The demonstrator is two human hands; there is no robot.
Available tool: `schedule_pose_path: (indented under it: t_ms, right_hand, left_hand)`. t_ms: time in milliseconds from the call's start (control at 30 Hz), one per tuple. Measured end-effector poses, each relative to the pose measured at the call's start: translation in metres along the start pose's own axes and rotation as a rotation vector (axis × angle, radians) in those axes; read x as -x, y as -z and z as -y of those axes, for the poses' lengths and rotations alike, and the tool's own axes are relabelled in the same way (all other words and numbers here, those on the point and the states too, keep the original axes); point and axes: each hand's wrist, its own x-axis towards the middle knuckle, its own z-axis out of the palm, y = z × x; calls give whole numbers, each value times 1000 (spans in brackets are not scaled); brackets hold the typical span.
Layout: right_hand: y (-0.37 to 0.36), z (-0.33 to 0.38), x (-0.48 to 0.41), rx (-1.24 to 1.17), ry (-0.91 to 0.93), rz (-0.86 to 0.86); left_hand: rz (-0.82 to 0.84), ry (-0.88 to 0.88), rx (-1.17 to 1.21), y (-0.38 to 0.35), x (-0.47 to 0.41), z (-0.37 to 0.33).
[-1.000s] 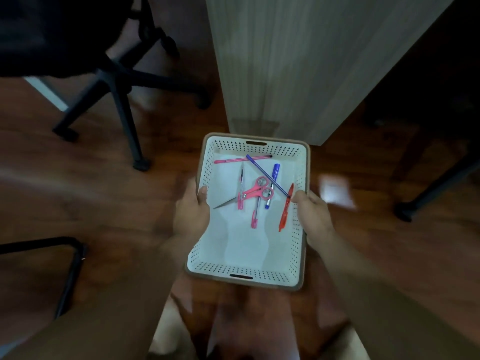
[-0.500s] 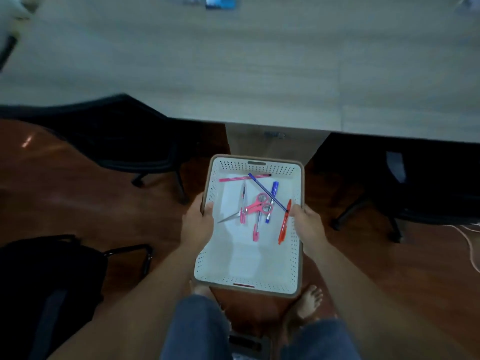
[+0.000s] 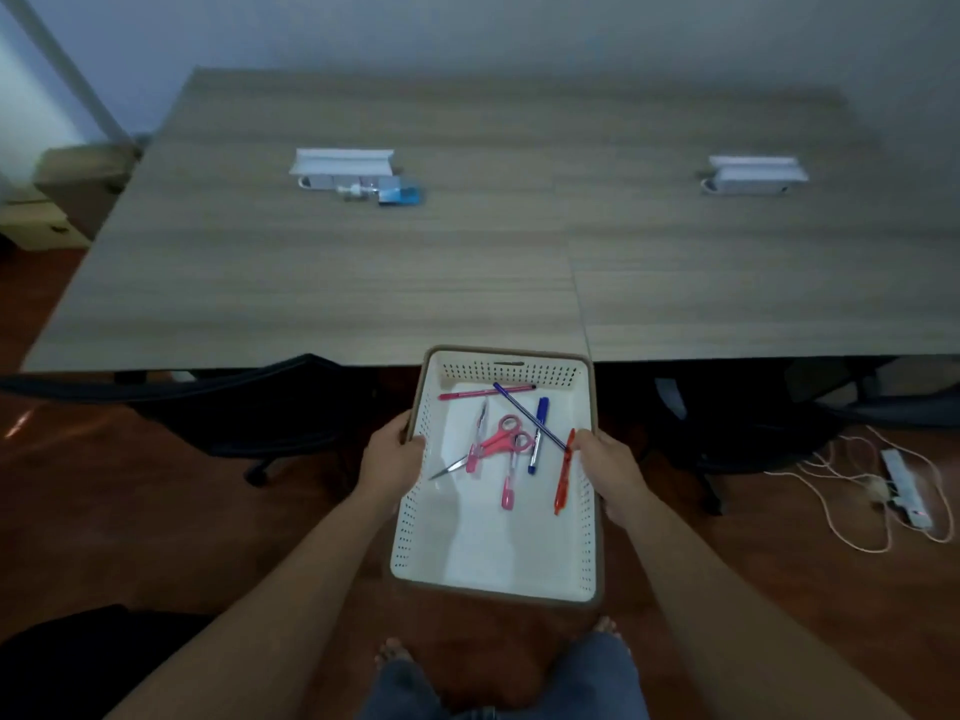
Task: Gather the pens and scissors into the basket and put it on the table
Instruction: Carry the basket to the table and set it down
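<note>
**Basket loaded, placement outstanding**

Basket is held in the air at lower centre of the frame, over the floor and just short of the near edge of the surface. Its far rim sits close to that edge, but no part of it rests on the wood.

Contents: pink-handled scissors lie in the upper half of the basket, among several pens, namely a pink one along the far wall, a dark blue one, a thin blue one lying across it, an orange one by the right wall, and two pink-capped ones. No pen or scissors shows on the floor within view, so gathering appears complete.

Grip: left hand is closed over the left rim, thumb inside. Right hand is closed over the right rim likewise.

Remaining, as judged: carry the basket forward over the edge and set it down. The near part of the surface is bare; two white cable boxes and small items lie well beyond it.
</note>
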Motion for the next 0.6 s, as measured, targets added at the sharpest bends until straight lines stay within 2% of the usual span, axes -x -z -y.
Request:
schedule_pose_path:
  t_ms: [200,600]
  right_hand:
    - [-5,22,-2,-167,43,11]
    - [6,128,-103,-29,107,224]
  left_hand:
    - [53,-83,-30,22,-33,-53]
    - [-54,-57,167,8,-146,-150]
